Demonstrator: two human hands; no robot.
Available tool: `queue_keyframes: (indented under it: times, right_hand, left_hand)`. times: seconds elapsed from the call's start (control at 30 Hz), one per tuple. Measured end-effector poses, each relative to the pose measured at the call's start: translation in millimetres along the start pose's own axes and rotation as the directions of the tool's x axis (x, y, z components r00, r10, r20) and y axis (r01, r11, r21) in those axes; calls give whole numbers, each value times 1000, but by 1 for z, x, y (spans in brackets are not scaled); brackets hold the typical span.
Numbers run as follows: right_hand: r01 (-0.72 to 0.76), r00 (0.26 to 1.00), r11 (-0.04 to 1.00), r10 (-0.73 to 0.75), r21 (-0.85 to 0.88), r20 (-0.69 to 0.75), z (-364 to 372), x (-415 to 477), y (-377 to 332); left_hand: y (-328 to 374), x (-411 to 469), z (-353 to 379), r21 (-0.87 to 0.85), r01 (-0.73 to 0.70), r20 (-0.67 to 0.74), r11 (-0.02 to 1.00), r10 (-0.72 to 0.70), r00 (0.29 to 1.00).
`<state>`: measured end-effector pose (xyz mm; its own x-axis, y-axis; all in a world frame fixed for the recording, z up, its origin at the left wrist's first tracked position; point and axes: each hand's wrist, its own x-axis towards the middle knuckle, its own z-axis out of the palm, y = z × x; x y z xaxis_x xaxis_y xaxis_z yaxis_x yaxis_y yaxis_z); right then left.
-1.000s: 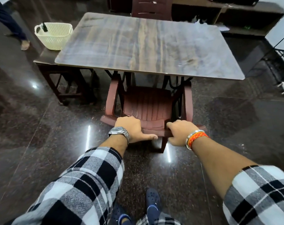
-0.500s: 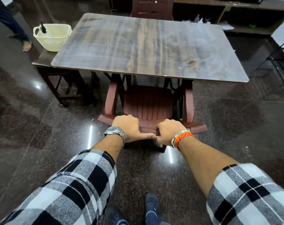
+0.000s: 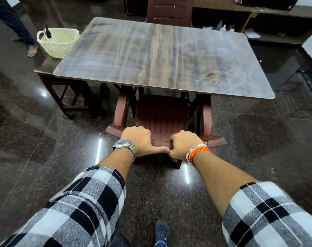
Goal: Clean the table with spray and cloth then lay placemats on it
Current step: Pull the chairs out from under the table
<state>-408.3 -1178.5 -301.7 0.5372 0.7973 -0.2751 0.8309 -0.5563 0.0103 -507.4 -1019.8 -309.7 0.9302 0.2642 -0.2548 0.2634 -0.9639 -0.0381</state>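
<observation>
Both hands' grip closed on chair (image 3: 162, 120) back (fingers hidden) | seat half under table (image 3: 162, 56)

Chair (image 3: 161, 114) front half hidden under table (image 3: 162, 56)

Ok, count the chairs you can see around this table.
2. One brown chair is tucked under the table's near edge, its back gripped by the left hand and right hand. Another chair stands at the far side. Others may be hidden.
</observation>
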Motion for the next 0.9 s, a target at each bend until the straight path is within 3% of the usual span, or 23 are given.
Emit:
queue_keyframes:
  times: [0.27,0.37,0.57,0.77,0.9]
  right_hand:
    - [18,1000,1000,-18,5,-18,4,0,2]
    - [35,999,997,-34,63,-13,3,0,2]
    - [171,981,980,-179,103,73,-12,9,0]
    - [214,965,975,-202,63,-167,-45,68,-37]
    - [209,955,974,-184,85,-233,-67,138,-93]
  left_hand:
    - [0,-4,4,-40,11,9,999,-11,1000]
    - [-3,-9,1,-89,27,-70,996,-33,997]
    - [-52,-23,1,-45,55,-84,997,-59,995]
    - [-123,-20,-19,-120,149,-192,982,-170,967]
    - [-200,-9,-28,-141,174,-225,975,-203,953]
